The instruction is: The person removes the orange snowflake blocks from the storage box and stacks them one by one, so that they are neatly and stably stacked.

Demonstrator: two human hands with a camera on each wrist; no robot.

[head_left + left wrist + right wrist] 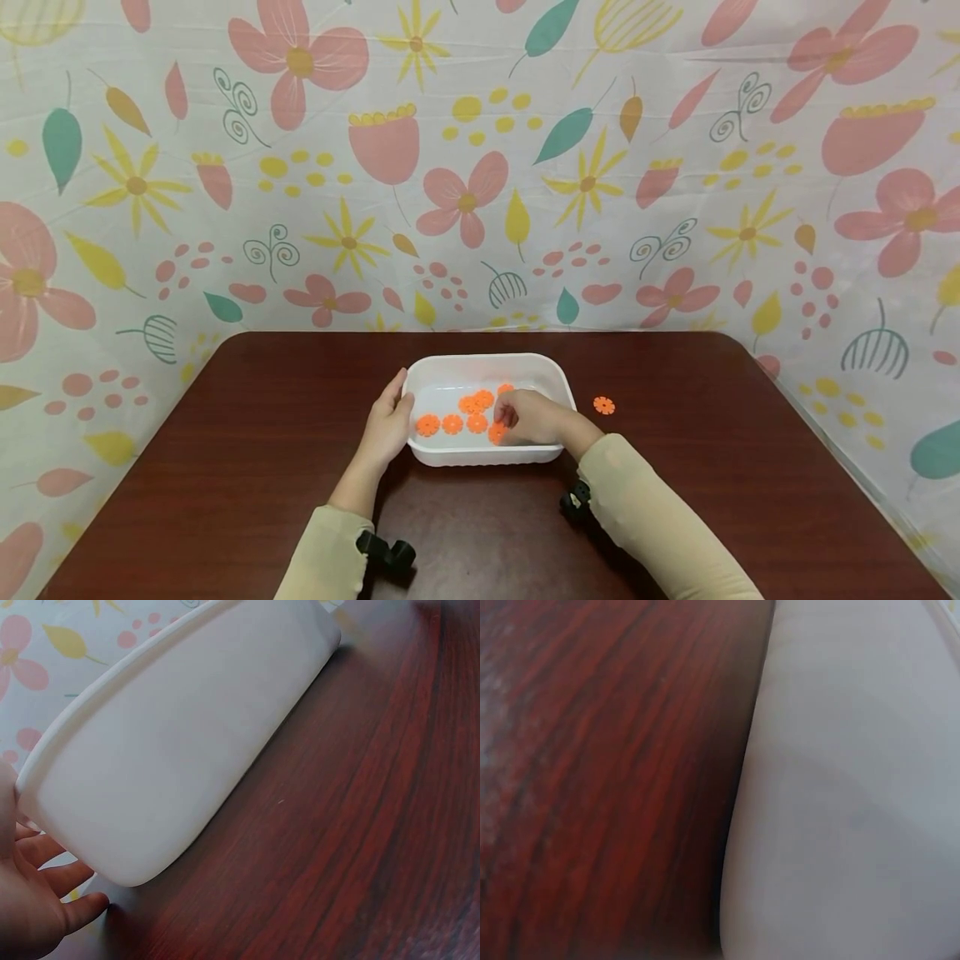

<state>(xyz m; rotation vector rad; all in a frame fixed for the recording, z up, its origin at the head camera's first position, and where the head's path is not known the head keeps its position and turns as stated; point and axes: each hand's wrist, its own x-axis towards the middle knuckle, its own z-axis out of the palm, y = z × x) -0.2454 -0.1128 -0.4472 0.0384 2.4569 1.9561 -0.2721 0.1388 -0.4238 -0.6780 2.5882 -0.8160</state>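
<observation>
A white plastic tray (487, 456) with raised walls stands on the table. Several orange notched discs (452, 424) lie on its floor, mostly towards the left and middle. My left hand (387, 425) holds the tray's left end, thumb at the rim and fingers along the outside wall; the left wrist view shows those fingers (66, 879) against the end of the tray. Inside the tray, my right hand (528, 418) has curled fingers and pinches an orange disc (496, 432) near the front wall. Its fingertips are partly hidden and slightly blurred.
One more orange disc (603, 406) lies on the dark wooden table (262, 467), right of the tray. A flower-patterned cloth (480, 275) hangs behind the table's far edge. Only the tray's outer wall (840, 795) and the table show in the right wrist view.
</observation>
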